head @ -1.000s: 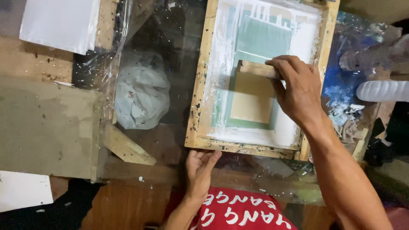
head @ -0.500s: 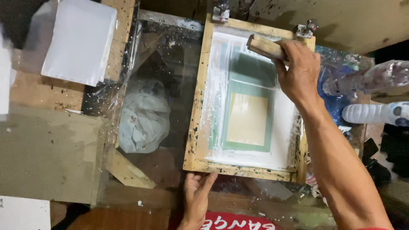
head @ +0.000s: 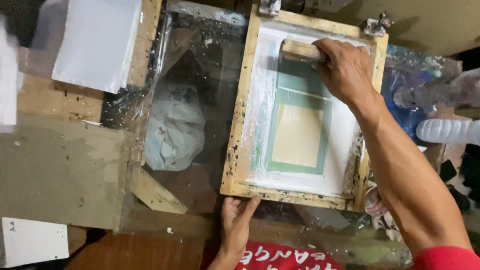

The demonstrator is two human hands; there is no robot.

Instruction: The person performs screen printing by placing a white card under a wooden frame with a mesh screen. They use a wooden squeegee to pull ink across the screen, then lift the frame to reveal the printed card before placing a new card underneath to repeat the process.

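A wooden screen-printing frame (head: 239,115) lies flat on a glass-topped table, its mesh smeared with white ink around a green-edged stencil window (head: 298,134). My right hand (head: 345,67) grips a wooden squeegee (head: 299,50) at the far end of the screen. At the near edge of the frame, my left hand (head: 236,225) presses with its fingers against the wood. Two metal hinge clamps (head: 376,25) hold the frame's far side.
A stack of white sheets (head: 95,42) rests at the far left. A crumpled pale cloth (head: 172,130) shows under the glass. A white card (head: 32,241) lies at the near left. Plastic bottles (head: 445,131) and blue-stained clutter crowd the right side.
My right hand has pushed the squeegee away from me, from mid-screen to the far end of the frame. The left hand stays at the near edge.
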